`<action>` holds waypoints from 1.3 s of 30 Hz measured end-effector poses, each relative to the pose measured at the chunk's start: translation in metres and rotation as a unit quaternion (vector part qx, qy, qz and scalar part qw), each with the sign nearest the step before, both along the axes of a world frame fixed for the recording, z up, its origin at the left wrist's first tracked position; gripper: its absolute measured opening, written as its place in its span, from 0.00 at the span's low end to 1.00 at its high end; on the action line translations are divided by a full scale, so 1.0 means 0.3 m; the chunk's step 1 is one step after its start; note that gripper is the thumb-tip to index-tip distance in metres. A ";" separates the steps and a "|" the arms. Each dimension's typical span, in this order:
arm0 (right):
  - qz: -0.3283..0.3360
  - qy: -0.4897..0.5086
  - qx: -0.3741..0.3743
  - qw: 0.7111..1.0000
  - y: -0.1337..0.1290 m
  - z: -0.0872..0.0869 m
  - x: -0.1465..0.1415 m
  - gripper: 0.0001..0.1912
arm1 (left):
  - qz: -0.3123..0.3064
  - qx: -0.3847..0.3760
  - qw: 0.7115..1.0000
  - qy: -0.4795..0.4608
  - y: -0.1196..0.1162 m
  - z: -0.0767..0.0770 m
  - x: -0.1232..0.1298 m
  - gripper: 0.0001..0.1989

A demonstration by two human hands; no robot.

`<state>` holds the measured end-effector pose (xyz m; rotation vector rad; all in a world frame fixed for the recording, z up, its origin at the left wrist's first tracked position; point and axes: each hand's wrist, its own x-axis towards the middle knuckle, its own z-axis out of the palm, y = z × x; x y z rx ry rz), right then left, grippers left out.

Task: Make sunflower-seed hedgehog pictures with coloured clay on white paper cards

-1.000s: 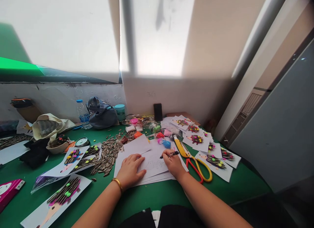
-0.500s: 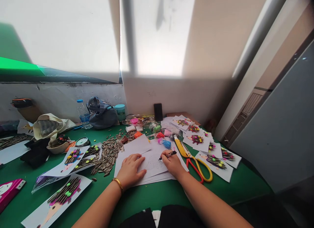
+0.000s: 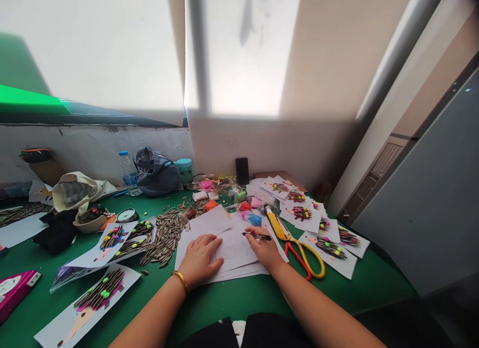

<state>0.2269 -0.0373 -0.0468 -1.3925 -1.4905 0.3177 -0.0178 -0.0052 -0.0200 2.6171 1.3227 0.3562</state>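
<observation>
A white sheet of paper [image 3: 237, 245] with a faint line drawing lies on a stack in front of me. My left hand [image 3: 201, 258], a gold bangle at its wrist, rests flat on the left part of the sheet with fingers spread. In my right hand [image 3: 265, 250] a dark pen [image 3: 257, 235] is gripped, its tip pointing left over the paper just above the drawn lines. Whether the tip touches the paper I cannot tell. Yellow-handled scissors [image 3: 309, 253] and a yellow utility knife [image 3: 276, 224] lie just right of that hand.
Striped sunflower seeds [image 3: 166, 233] are heaped left of the papers. Finished hedgehog pictures [image 3: 331, 248] lie at the right, and another hedgehog picture [image 3: 92, 303] at front left. Coloured clay packs [image 3: 245, 206], a phone [image 3: 242, 171], a blue bag [image 3: 157, 175] and a bottle [image 3: 129, 174] stand behind.
The pen has tilted flatter, and its tip has moved up the sheet. More pencil-like lines show beneath it. My left hand stays in place.
</observation>
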 end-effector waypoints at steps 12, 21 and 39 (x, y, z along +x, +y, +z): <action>0.016 0.000 0.030 0.999 -0.016 0.023 0.008 0.10 | -0.011 0.013 1.000 -0.025 0.005 0.001 -0.009 0.20; 0.013 -0.151 -0.033 0.988 -0.041 0.055 0.007 0.15 | 0.029 0.050 0.997 -0.053 0.044 -0.011 -0.029 0.17; 0.001 -0.441 -0.174 0.880 -0.027 0.161 0.082 0.13 | 0.092 0.083 0.992 -0.006 0.096 -0.002 -0.066 0.14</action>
